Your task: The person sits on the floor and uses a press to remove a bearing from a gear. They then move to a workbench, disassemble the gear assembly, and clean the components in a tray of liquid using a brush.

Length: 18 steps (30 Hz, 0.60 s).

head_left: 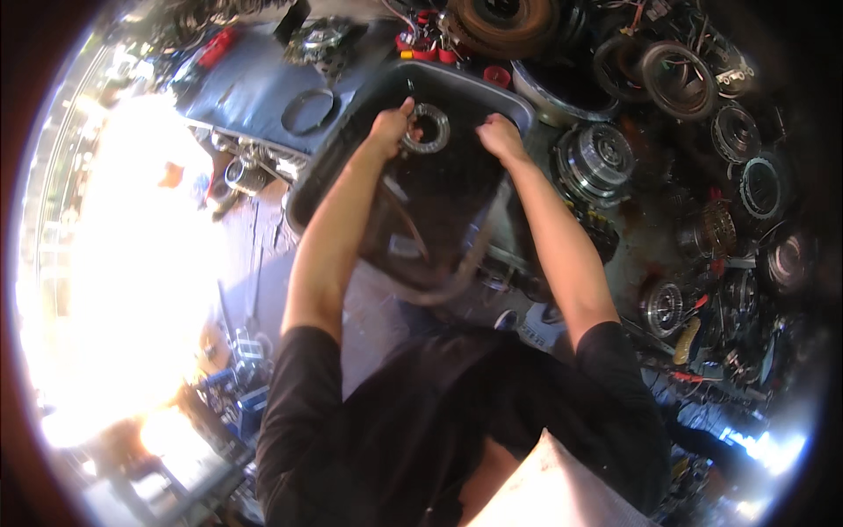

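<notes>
My left hand (392,130) grips a toothed metal ring (441,132) at its left edge, with the thumb up and some fingers showing through the hole. The ring is held above a large black plastic tub (306,195) with dark contents I cannot make out. My right hand (500,138) is closed near the tub's right side, level with the ring and apart from it. What it holds, if anything, is hidden.
A bench with a thin dark ring (307,111) stands left of the tub. Right of it sits a round metal drum (597,156). Farther right, several ring gears and clutch parts (760,187) crowd the dark surface. A rusty round part (503,19) lies behind. Glare washes out the far left.
</notes>
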Available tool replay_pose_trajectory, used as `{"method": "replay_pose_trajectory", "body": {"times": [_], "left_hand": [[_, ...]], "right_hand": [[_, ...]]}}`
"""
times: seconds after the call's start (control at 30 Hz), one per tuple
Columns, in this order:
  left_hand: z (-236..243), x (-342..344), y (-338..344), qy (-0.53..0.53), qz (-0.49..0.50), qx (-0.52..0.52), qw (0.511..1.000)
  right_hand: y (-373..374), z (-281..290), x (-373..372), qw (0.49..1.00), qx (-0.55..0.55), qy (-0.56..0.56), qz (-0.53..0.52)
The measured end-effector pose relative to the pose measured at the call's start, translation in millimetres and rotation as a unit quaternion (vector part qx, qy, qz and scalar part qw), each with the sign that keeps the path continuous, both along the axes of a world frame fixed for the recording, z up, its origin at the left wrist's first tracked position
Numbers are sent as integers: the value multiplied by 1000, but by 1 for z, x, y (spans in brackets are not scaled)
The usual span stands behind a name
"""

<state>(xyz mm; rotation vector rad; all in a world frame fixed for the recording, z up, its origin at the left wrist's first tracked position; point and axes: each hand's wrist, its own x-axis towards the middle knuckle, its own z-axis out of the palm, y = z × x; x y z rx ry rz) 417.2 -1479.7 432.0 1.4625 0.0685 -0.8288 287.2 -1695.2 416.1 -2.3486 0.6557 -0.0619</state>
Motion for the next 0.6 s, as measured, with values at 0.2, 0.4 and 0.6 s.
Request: {"method": "replay_pose_trajectory", "body": {"times": [0.2,0.4,0.6], "left_hand": [[-62,63,-20,168,-14,-27,985],[-66,68,-25,182,-106,-37,977],[-58,72,-27,205,-118,-50,970]], "right_hand": [[-5,-41,55,951,-194,170,-172],[17,-30,99,898,394,7,-194],[-7,-37,60,947,-237,100,-193]]}}
